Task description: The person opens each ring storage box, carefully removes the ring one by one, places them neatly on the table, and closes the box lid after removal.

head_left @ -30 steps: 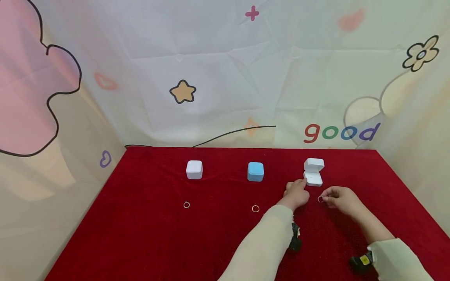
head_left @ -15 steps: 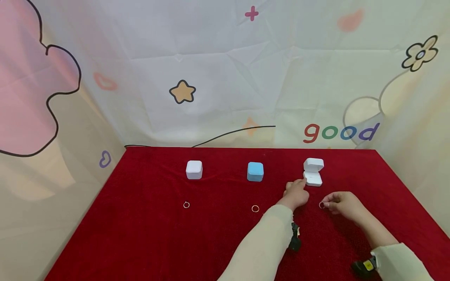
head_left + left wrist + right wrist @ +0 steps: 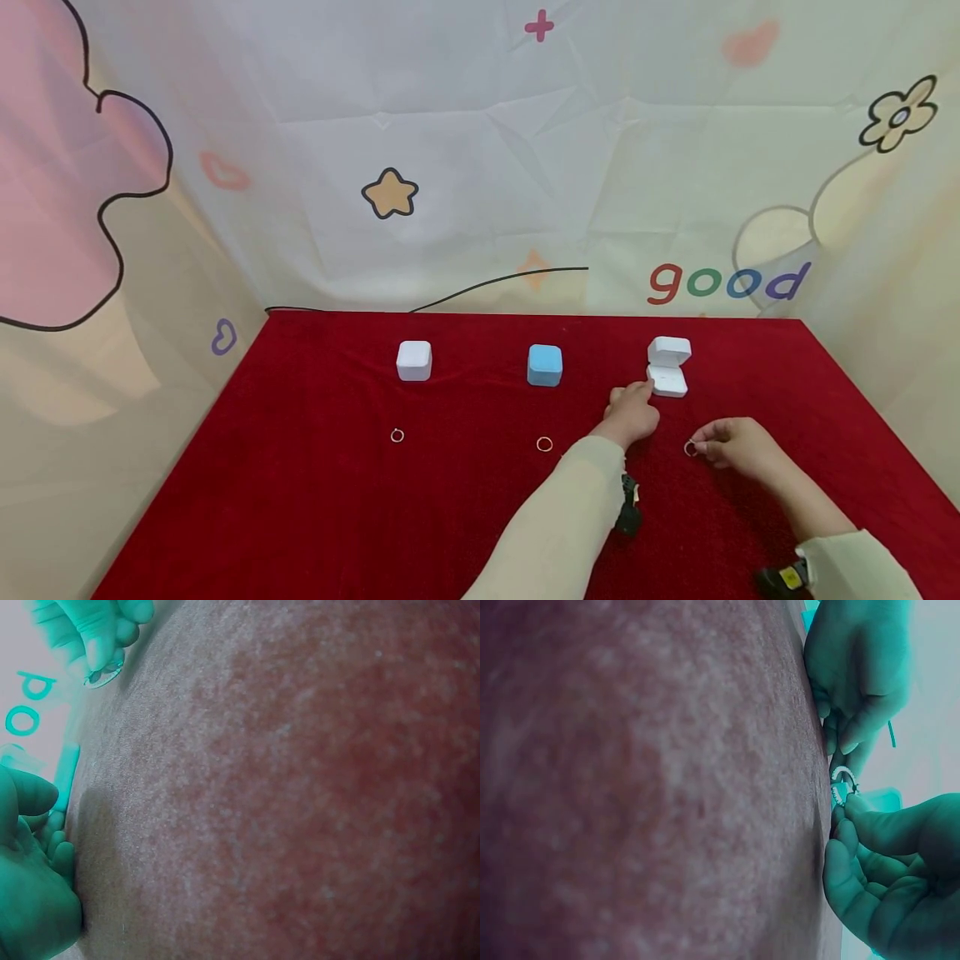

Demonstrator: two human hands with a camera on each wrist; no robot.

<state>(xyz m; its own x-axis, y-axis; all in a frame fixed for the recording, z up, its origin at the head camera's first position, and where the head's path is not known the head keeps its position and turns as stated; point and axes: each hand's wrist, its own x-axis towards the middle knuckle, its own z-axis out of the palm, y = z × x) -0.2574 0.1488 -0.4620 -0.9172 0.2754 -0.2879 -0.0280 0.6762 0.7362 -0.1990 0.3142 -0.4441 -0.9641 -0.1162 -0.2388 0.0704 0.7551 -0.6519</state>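
Observation:
My right hand [image 3: 741,443] pinches a ring [image 3: 690,449] by its edge between thumb and fingertips, just above the red cloth. A row of small stones shows on the ring band [image 3: 844,772] in the right wrist view. An open white ring box [image 3: 667,382] stands beyond it, lid tilted back. My left hand [image 3: 632,414] touches that box's front left corner with an extended finger. On the cloth lie a silver-looking ring [image 3: 397,436] at left and a gold-coloured ring [image 3: 544,444] nearer the middle.
A closed white box [image 3: 414,362] and a closed light blue box [image 3: 544,366] stand towards the back of the table. Red cloth [image 3: 300,500] covers the tabletop. A printed curtain [image 3: 480,167] hangs behind and along the sides.
My right hand has drawn back towards me with the pinched ring, away from the open box. My left hand stays at the box.

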